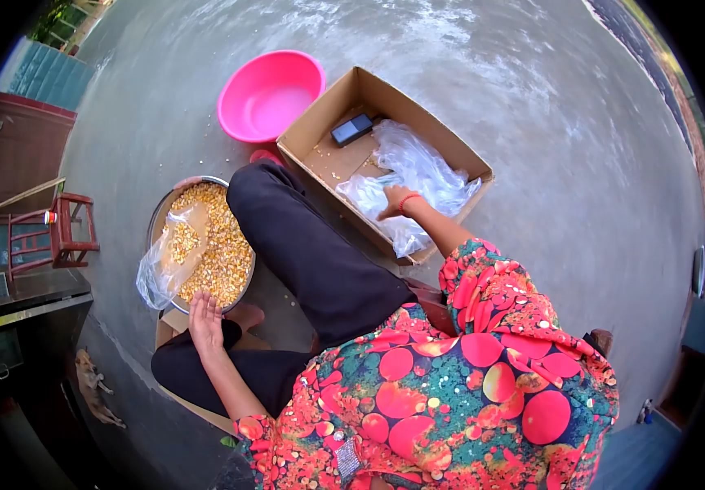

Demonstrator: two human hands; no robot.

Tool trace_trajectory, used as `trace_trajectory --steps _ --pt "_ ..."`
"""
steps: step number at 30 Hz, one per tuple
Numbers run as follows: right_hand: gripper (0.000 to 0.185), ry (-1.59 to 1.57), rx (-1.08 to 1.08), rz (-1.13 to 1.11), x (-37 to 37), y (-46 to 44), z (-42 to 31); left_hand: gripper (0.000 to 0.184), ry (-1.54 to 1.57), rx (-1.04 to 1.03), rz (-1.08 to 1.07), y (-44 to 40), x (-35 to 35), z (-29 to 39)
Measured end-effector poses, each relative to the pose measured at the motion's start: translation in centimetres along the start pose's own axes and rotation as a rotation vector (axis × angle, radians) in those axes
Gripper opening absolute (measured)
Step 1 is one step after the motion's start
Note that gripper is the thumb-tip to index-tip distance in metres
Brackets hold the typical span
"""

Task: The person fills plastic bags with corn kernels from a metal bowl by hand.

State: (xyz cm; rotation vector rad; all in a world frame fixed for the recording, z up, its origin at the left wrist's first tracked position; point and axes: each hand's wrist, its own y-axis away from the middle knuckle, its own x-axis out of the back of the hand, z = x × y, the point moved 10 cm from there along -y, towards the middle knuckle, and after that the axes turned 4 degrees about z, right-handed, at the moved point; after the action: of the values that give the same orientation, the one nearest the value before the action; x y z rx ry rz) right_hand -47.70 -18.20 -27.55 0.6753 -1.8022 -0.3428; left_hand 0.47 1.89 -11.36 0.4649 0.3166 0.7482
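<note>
My left hand (204, 323) lies open with its fingers stretched out at the near rim of a round metal basin (251, 282). Loose yellow corn kernels (226, 237) fill the basin. A clear plastic bag (159, 273) with some kernels in it rests on top and hangs over the basin's left side. My right hand (395, 202), a red band at its wrist, reaches into a cardboard box (440, 147). Its fingers look apart, over crumpled clear plastic bags (418, 159); whether they touch the plastic is hard to tell.
A dark phone-like device (352, 130) and a few stray kernels lie inside the box. Beyond it stands a pink plastic basin (262, 98). Flattened cardboard (197, 415) is under my left leg. To the left are a red wooden stool (71, 233) and a lying dog (93, 384).
</note>
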Motion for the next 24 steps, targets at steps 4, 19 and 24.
trace_trajectory --steps 4,19,24 --pt "0.038 -0.33 -0.022 -0.057 -2.6 -2.7 6.3 0.029 -0.066 0.0 -0.001 0.6 -0.3 0.1" --pt "0.03 -1.91 0.559 0.012 20.6 3.1 -7.9 0.079 -0.043 0.029 -0.689 11.7 -32.5 1.4" --pt "0.028 -1.441 0.569 -0.137 20.2 6.3 -13.5 0.033 0.141 0.096 -0.675 10.1 -37.4 -3.6"
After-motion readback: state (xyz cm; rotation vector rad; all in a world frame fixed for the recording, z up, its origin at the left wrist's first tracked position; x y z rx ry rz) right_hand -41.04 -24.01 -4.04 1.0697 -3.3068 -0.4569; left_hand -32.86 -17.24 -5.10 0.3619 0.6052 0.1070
